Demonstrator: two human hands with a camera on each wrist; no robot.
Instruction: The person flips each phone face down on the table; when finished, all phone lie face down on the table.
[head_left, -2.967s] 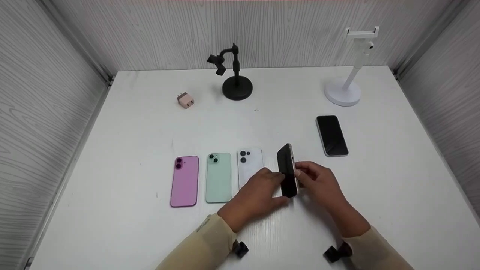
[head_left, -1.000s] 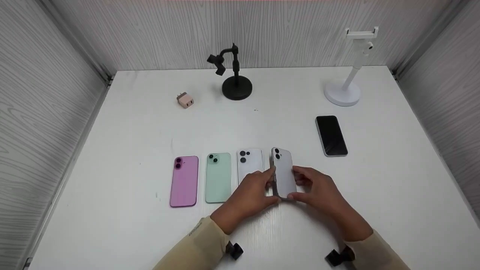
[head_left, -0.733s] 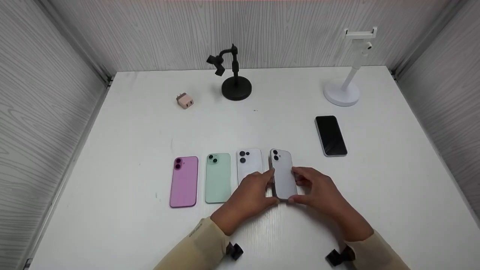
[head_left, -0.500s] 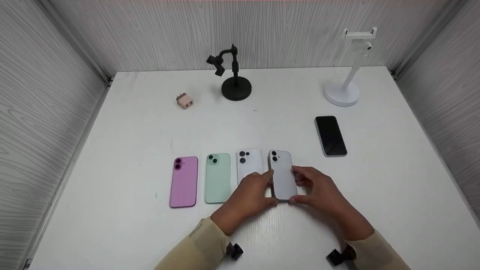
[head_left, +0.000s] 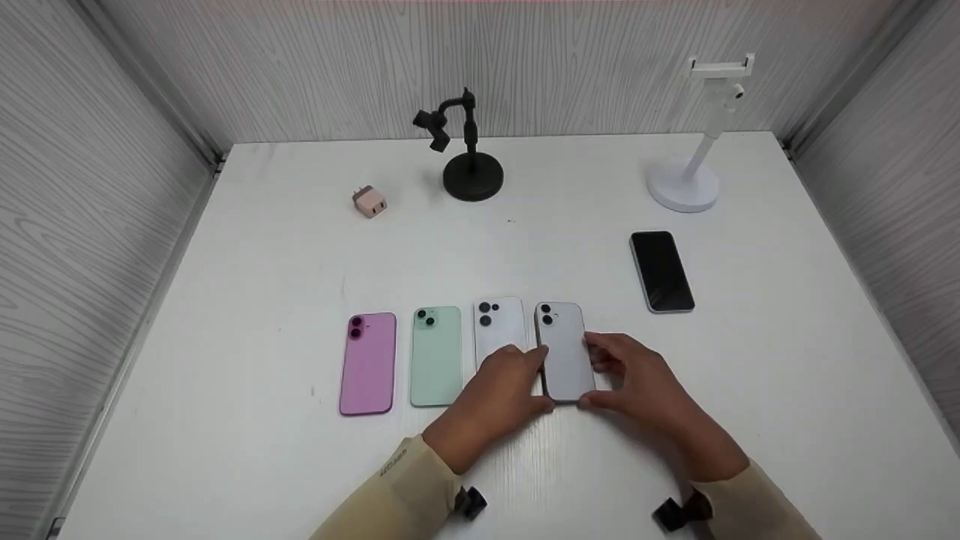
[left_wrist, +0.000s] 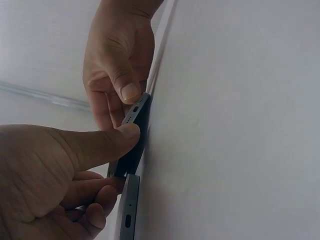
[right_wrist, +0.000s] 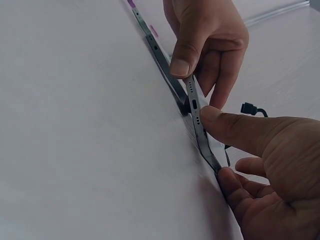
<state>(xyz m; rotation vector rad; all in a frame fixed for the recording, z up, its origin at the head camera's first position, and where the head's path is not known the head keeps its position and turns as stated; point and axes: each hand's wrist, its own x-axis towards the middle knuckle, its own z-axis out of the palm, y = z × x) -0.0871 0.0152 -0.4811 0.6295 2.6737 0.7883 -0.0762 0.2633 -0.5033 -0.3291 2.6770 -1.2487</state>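
Note:
A smartphone with a pale silver back (head_left: 567,352) lies back-up, slightly tilted, its left edge raised in the head view. My left hand (head_left: 495,390) grips its left edge, thumb at the bottom corner. Opposite, my right hand (head_left: 637,382) pinches the right edge and lower corner between thumb and fingers. The left wrist view shows the phone's port edge (left_wrist: 134,111) close over the table between both thumbs. Left of it is a white phone (head_left: 501,326), partly hidden by my left hand. Beyond that come a mint green phone (head_left: 437,364) and a purple phone (head_left: 368,367), all back-up.
A black-screened phone (head_left: 663,271) lies face-up to the right. At the back stand a black phone stand (head_left: 473,178) and a white phone stand (head_left: 684,187). A pink charger plug (head_left: 370,202) sits at back left. Grey panels enclose the white table (head_left: 247,465).
Three seconds ago the phone stood on its long edge, dark screen facing left. Both hands have turned it back-up, and its raised left edge has sunk toward the table over the last second.

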